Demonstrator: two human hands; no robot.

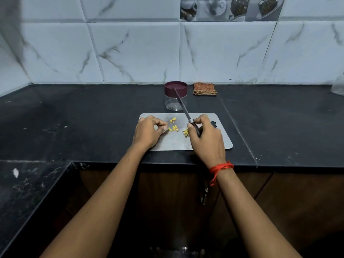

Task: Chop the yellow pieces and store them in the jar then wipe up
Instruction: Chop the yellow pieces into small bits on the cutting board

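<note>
Several small yellow pieces (pixel 174 125) lie on a grey cutting board (pixel 175 142) on the black counter. My right hand (pixel 206 138) grips the dark handle of a knife (pixel 183 107), whose blade points up and away over the board toward the jar. My left hand (pixel 149 131) rests on the board's left part, fingers curled, fingertips close to a yellow piece. Whether it pinches one I cannot tell. A clear jar (pixel 175 103) with a maroon lid (pixel 176 88) on it stands just behind the board. A folded brown checked cloth (pixel 204 88) lies to the jar's right.
The black counter (pixel 83 118) runs left and right and turns toward me at the left. A tiled wall (pixel 130 53) rises behind it. A clear glass object (pixel 338 86) stands at the far right edge. Wooden cabinet doors (pixel 167 202) are below.
</note>
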